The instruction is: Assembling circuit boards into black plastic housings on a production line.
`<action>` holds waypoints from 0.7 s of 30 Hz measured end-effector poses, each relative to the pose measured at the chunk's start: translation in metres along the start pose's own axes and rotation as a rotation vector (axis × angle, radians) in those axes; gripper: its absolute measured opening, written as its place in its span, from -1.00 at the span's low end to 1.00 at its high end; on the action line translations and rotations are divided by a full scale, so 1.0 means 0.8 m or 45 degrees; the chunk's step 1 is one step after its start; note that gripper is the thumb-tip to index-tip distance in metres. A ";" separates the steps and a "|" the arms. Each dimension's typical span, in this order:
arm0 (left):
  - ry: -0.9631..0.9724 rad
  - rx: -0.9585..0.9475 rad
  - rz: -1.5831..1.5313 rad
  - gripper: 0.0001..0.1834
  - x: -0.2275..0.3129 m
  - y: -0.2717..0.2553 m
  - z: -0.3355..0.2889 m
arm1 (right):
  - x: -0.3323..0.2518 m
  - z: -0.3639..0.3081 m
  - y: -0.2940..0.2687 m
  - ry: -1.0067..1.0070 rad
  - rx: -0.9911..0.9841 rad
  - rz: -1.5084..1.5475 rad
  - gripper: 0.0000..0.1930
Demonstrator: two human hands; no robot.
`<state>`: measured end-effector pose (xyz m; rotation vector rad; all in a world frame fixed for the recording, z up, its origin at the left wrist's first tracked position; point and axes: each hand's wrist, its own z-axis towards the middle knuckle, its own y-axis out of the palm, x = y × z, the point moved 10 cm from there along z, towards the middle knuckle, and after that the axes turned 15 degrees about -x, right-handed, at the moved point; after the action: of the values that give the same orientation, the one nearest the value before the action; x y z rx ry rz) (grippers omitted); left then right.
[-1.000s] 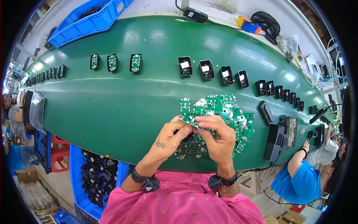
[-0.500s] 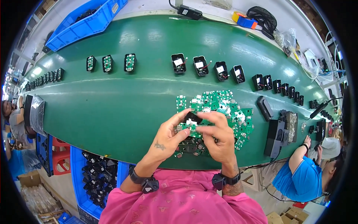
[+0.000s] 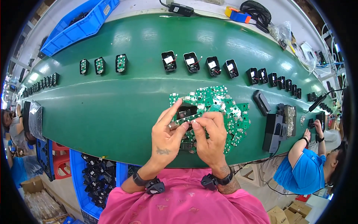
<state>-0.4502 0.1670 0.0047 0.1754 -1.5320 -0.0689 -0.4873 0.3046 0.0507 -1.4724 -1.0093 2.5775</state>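
Head view: our left hand [image 3: 166,138] grasps circuit board [image 3: 183,120] and black housing [image 3: 186,111]; right hand [image 3: 211,137] pinches board's edge.

The left hand [image 3: 166,135] seems to partly hide a black case [image 3: 187,111].

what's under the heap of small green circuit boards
Glossy green tabletop shows around the heaped small green circuit boards; whatever lies beneath their overlapping layers is covered.

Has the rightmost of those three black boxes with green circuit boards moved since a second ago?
No: that black open-topped box keeps its place beyond the green tabletop seam; only the view shifted.
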 end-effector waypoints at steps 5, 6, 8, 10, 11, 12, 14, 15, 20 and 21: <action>0.217 0.158 0.353 -0.36 0.040 -0.004 -0.006 | -0.019 0.014 -0.002 -0.124 -0.114 -0.004 -0.94; 0.223 0.132 0.422 -0.36 0.042 -0.002 -0.006 | -0.020 0.017 0.002 -0.137 -0.197 0.022 -0.93; 0.231 -0.019 0.543 -0.39 0.044 0.005 -0.007 | -0.022 0.020 0.002 -0.150 -0.281 0.048 -0.93; 0.243 -0.035 0.578 -0.41 0.049 0.006 -0.008 | -0.022 0.022 0.001 -0.151 -0.353 0.077 -0.92; 0.254 -0.051 0.613 -0.43 0.052 0.009 -0.009 | -0.022 0.022 -0.001 -0.151 -0.355 0.079 -0.92; 0.251 -0.048 0.613 -0.43 0.053 0.008 -0.010 | -0.023 0.022 -0.001 -0.151 -0.372 0.080 -0.92; 0.298 -0.060 0.704 -0.46 0.061 0.012 -0.011 | -0.023 0.022 0.000 -0.150 -0.392 0.082 -0.92; 0.296 -0.059 0.704 -0.46 0.064 0.011 -0.011 | -0.024 0.022 0.001 -0.150 -0.391 0.077 -0.91; 0.310 -0.010 0.738 -0.45 0.070 0.008 -0.015 | -0.031 0.028 -0.004 -0.168 -0.404 0.071 -0.91; 0.310 -0.011 0.738 -0.45 0.069 0.010 -0.016 | -0.031 0.029 -0.003 -0.175 -0.429 0.067 -0.91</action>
<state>-0.4360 0.1671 0.0605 -0.2632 -1.2888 0.3926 -0.4919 0.2867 0.0793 -1.4106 -1.5054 2.6778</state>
